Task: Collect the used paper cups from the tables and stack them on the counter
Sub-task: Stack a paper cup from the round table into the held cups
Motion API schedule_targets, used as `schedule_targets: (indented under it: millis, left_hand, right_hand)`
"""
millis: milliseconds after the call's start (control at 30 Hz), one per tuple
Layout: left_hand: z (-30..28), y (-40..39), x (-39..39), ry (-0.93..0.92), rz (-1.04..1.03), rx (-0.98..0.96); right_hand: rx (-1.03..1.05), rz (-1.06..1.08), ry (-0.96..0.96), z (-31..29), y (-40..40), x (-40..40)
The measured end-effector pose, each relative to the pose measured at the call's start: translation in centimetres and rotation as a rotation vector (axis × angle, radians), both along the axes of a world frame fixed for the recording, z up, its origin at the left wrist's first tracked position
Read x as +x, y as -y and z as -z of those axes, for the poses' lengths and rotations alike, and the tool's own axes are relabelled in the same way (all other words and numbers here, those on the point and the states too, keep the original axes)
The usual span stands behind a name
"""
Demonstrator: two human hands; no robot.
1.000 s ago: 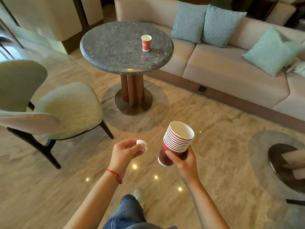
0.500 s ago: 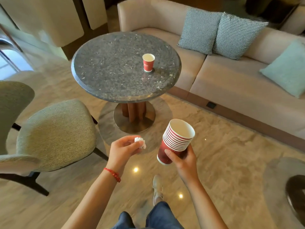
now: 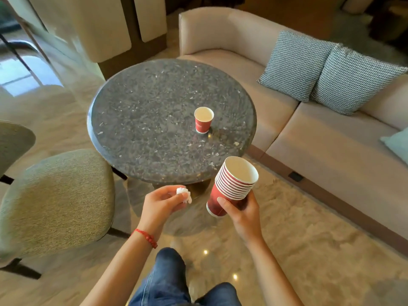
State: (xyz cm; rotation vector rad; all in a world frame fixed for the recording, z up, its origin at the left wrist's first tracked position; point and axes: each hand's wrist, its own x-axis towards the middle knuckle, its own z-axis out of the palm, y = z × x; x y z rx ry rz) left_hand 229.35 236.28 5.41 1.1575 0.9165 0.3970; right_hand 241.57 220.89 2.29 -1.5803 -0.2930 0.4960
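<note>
Cup stack [image 3: 234, 186] in right hand [image 3: 244, 214]

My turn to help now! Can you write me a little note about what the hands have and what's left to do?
Left hand: pinching a crumpled white tissue.
Right hand: gripping the stack of red paper cups, tilted, open end up.
One single red paper cup stands upright on the round stone table, right of the middle, beside the beige sofa.
Done: several cups already nested in the stack.
Left: pick up that last cup here, add it to the stack, then carry everything to the counter, which is not in view. Both hands are full, so the tissue may need tucking into a cup first.
</note>
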Motion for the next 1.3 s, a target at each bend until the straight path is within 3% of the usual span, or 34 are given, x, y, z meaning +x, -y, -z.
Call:
schedule_targets:
  millis: [500,900,1300]
  left_hand:
    - [0.2,-16.3,15.0,-0.015,0.04,-0.053]
    - [2.6,-20.1,18.9,-0.114,-0.033,-0.135]
    - [2.6,-21.6,19.7,-0.151,-0.099,-0.144]
  right_hand:
    - [-0.042,0.009,0.031,0.0,-16.0,13.9]
    - [-0.059,-0.019,0.079,1.0,-22.5,20.4]
    - [-0.197,-0.081,0.113,4.6,-24.1,22.2]
